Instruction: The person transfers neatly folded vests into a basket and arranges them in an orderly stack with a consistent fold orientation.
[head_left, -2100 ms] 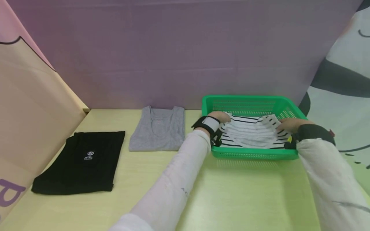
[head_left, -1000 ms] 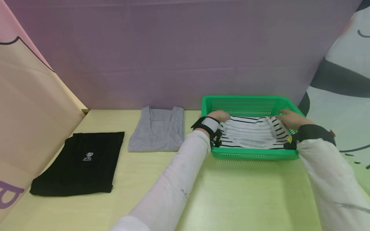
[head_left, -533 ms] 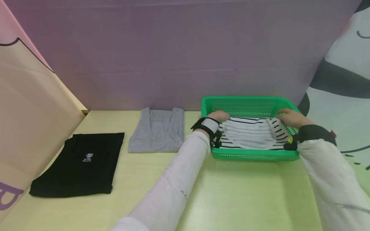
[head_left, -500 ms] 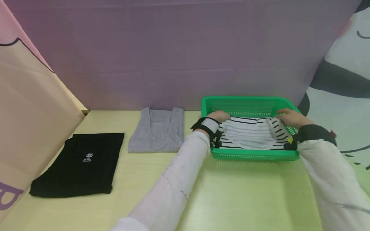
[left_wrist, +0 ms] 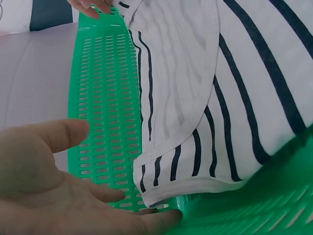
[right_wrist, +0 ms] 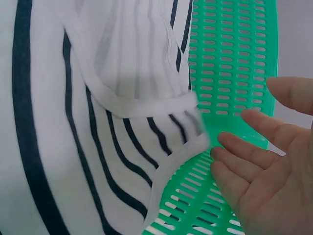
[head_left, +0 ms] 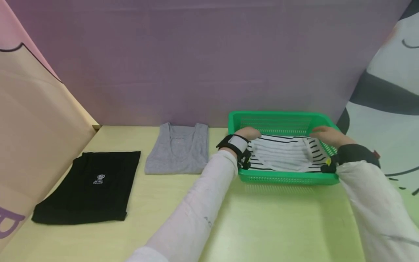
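Observation:
A white sleeveless top [head_left: 282, 153] with black stripes lies spread in the green plastic basket [head_left: 288, 177], its neckline uppermost. At the left end of the basket is my left hand [head_left: 248, 133]. Seen from the left wrist, the left hand [left_wrist: 73, 186] has its fingers extended, with fingertips right at the hem of the top's shoulder strap. My right hand [head_left: 331, 136] is over the opposite end. In the right wrist view the right hand [right_wrist: 266, 169] holds nothing; its fingers are loosely spread beside the top's other strap, against the basket's perforated wall [right_wrist: 230, 54].
Left of the basket, a folded grey tank top [head_left: 178, 149] lies on the pale yellow table [head_left: 170, 203]. Farther left is a folded black garment [head_left: 88, 189] with a small white print. A purple-grey cloth backdrop [head_left: 183, 65] rises behind the table, with printed panels at both sides.
My right hand has let go of the top's right strap and moved slightly up and back. That side of the top now lies flatter. My left hand has hardly moved.

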Demonstrator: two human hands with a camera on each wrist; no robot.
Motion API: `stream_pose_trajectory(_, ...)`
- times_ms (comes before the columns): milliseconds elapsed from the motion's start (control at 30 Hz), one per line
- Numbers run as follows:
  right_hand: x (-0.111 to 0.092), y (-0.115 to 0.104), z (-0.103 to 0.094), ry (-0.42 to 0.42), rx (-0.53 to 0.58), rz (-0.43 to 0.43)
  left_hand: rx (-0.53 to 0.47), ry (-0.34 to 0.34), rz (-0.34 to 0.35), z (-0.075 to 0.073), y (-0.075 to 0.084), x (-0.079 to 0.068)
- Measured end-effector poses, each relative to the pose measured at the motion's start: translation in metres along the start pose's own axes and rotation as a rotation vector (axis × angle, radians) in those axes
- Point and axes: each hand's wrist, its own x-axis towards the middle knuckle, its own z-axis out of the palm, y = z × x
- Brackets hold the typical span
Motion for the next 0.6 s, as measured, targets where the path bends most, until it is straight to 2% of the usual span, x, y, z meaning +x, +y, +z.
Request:
stream_pose_trajectory(33,0.000,0.000,0.000,-0.004,0.001,-0.007,-0.007,-0.003,-0.007,-0.001,0.004,-0.009)
stream_pose_trajectory(300,0.002,-0.003,0.002,-0.035,0.026,-0.022,-0.062,0.017,0.027,-0.005,0.010,-0.030)
stream_pose_trajectory(500,0.004,-0.006,0.000,-0.060,0.039,-0.041,-0.035,0.051,0.049,-0.005,0.015,-0.034)
stream_pose_trajectory(600,0.004,-0.008,-0.001,-0.062,0.045,-0.057,-0.072,0.066,0.031,-0.004,0.020,-0.033)
